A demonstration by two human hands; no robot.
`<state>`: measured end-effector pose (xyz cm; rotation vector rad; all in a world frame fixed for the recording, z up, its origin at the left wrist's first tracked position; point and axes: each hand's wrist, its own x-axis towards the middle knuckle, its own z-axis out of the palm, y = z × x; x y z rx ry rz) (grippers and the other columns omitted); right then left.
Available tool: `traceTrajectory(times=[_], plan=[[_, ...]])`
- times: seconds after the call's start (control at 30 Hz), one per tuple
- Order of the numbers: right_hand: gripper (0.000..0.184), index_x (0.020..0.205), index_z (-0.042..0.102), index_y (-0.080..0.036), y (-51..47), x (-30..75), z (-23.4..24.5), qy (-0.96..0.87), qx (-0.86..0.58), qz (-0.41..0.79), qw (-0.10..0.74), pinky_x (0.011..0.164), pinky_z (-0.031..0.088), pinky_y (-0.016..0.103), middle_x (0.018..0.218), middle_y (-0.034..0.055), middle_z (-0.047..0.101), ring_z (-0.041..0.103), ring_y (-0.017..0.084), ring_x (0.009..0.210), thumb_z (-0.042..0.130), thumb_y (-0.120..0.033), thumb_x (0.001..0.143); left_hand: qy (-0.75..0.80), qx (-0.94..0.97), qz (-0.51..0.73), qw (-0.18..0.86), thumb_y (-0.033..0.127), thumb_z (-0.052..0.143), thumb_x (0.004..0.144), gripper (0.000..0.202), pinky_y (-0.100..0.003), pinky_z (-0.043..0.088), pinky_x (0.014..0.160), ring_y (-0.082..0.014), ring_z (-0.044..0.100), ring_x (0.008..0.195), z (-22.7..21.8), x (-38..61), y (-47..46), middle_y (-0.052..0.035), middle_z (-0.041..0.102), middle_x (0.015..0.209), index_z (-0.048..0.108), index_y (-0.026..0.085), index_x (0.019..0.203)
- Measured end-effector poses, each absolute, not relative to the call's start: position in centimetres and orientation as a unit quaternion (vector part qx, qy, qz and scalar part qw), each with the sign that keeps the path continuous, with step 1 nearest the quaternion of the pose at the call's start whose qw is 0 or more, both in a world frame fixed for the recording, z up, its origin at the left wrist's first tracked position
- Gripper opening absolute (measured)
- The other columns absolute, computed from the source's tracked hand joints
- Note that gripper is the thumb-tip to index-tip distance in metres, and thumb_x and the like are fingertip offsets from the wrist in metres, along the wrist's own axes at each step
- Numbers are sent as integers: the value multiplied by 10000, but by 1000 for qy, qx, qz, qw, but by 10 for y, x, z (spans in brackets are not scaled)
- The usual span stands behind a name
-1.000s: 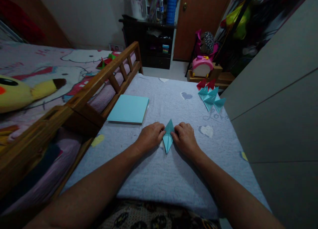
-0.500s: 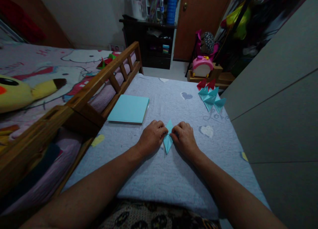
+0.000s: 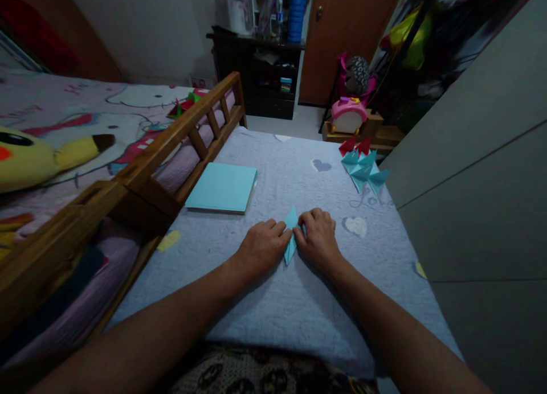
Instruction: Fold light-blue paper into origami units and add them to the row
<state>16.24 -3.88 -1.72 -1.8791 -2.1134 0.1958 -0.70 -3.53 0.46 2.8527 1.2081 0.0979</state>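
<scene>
Both grips are narrow, fingers curled down onto the teal folded paper [image 3: 292,220]. The left hand [image 3: 262,246] covers its left flank and the right hand [image 3: 318,237] pins its right flank, the two nearly meeting just below the frame's centre. The paper lies flat on the bed cover [image 3: 273,303], its long axis running up and down the frame with one tip showing above the knuckles and one below, equally near each hand; a stack of teal sheets [image 3: 222,187] lies to the upper left and a cluster of folded pieces [image 3: 363,169] to the upper right.
</scene>
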Motion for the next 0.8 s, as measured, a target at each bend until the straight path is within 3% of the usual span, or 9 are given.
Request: traceTrajectory(times=[0.23, 0.47, 0.6, 0.8], plan=[[289, 1175, 609, -239, -39, 166, -14, -726, -665, 85, 152, 947, 336, 454, 1142, 102, 564, 477, 295, 1083, 557, -287, 895, 381, 924, 31, 3, 150, 604, 923, 66, -358, 477, 693, -245, 613, 827, 4, -10, -36, -73, 669, 860, 670, 153, 918], [420, 1306, 567, -267, -40, 176, -19, -737, -652, 81, 158, 1013, 303, 490, 1214, 109, 558, 463, 308, 1145, 556, -252, 887, 400, 915, 46, -23, 94, 550, 903, 150, -359, 457, 654, -245, 615, 790, 0, -13, -37, -86, 658, 816, 660, 150, 817], [398, 1270, 592, -248, -40, 182, -22, -739, -645, 83, 177, 983, 316, 485, 1198, 119, 560, 462, 311, 1121, 552, -226, 875, 424, 904, 55, -19, 82, 544, 881, 170, -367, 460, 658, -253, 616, 785, 1, -13, -37, -93, 646, 795, 657, 153, 775], [204, 1023, 655, -198, -39, 184, -21, -744, -627, 114, 202, 957, 325, 443, 1070, 94, 588, 480, 270, 1046, 482, -217, 916, 451, 889, 81, 4, 112, 558, 857, 129, -367, 473, 697, -250, 607, 797, 2, -14, -34, -94, 637, 816, 656, 151, 784]])
